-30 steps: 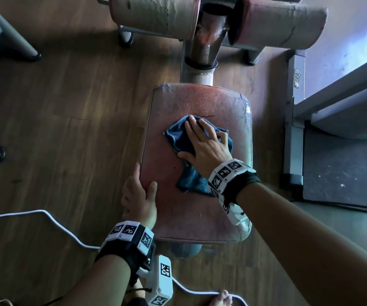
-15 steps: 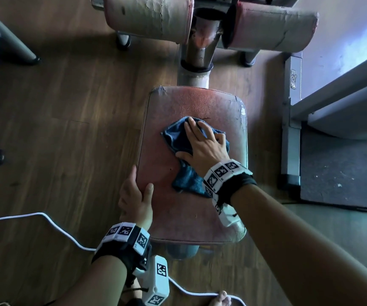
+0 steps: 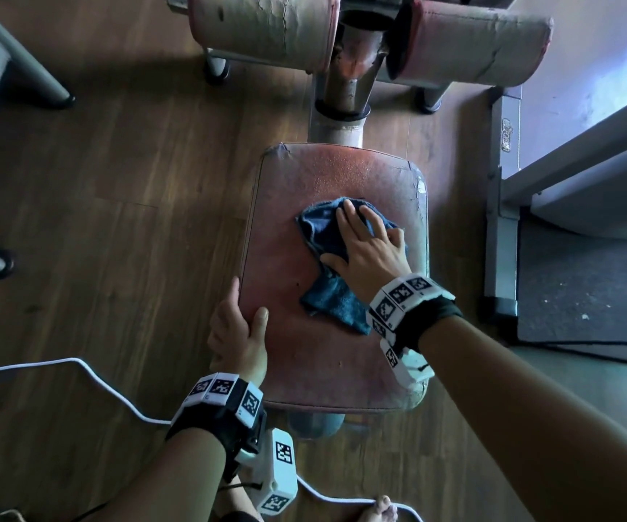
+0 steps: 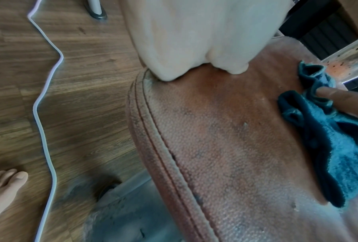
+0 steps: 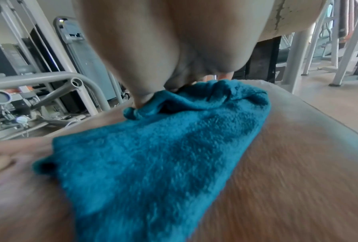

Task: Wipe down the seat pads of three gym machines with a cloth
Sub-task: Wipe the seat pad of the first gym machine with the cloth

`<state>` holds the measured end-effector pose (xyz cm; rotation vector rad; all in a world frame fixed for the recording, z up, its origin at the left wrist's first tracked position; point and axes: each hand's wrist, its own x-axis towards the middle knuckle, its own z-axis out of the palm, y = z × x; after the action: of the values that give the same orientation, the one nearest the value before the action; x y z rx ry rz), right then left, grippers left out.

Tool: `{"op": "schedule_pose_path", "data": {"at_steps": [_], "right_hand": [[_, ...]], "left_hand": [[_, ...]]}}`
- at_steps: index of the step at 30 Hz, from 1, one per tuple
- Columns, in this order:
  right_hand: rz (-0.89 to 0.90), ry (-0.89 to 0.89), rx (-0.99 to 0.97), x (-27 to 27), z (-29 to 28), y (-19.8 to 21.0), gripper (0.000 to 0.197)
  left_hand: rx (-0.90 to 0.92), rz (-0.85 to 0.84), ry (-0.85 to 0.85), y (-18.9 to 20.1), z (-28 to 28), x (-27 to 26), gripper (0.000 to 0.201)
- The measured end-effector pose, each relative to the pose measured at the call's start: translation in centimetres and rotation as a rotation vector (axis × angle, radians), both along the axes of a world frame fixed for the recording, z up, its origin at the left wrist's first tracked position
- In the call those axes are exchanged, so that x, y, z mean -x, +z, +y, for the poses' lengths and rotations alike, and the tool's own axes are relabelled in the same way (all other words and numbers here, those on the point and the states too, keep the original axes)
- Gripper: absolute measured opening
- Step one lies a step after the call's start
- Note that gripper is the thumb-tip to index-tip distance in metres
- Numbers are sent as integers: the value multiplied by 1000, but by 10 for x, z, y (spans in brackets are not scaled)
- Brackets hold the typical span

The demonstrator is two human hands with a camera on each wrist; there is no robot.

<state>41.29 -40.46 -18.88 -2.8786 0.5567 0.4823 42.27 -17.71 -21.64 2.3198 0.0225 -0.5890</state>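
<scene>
down below, the wooden floor (image 3: 123,227) fills most of the head view, dark planks running under everything. on it stands the gym machine, with two cracked, peeling roller pads (image 3: 266,28) at the top of the view on either side of a metal post (image 3: 342,107). a grey frame rail (image 3: 500,205) runs along the right side beside a dark mat (image 3: 583,295).

the seat pad (image 3: 304,363) sits in the middle, reddish-brown, worn, with a stitched double seam along its left edge and chipped patches on the right edge. on its upper right part lies the blue cloth (image 3: 327,235), crumpled, one corner trailing toward the near end of the pad.

the right hand (image 3: 372,254) lies flat on top of the cloth, fingers straight and slightly spread, thumb out to the left, pressing the cloth down against the pad. the right wrist view shows the cloth (image 5: 163,147) bunched under the palm, with other machines blurred behind.

the left hand (image 3: 238,333) grips the left edge of the pad near its near corner: the thumb lies on top of the pad, the fingers are wrapped over the side and cannot be seen beneath.

a white cable (image 3: 78,365) snakes across the floor at the lower left, and bare toes (image 3: 381,512) show at the bottom edge.
</scene>
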Motion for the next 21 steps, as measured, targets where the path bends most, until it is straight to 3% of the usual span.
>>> {"op": "schedule_pose_path", "data": {"at_steps": [6,17,21], "right_hand": [[1,7,36,12,-7,-5,81],[-23,-61,-34,18,-14,-18,81],[3,-77,-26,1,-30,-19,81]], "left_hand": [[-39,114,55,0,-2,1,58],[-77,144,51,2,-3,2,58],[-52,69,21,-2,1,2,59]]}}
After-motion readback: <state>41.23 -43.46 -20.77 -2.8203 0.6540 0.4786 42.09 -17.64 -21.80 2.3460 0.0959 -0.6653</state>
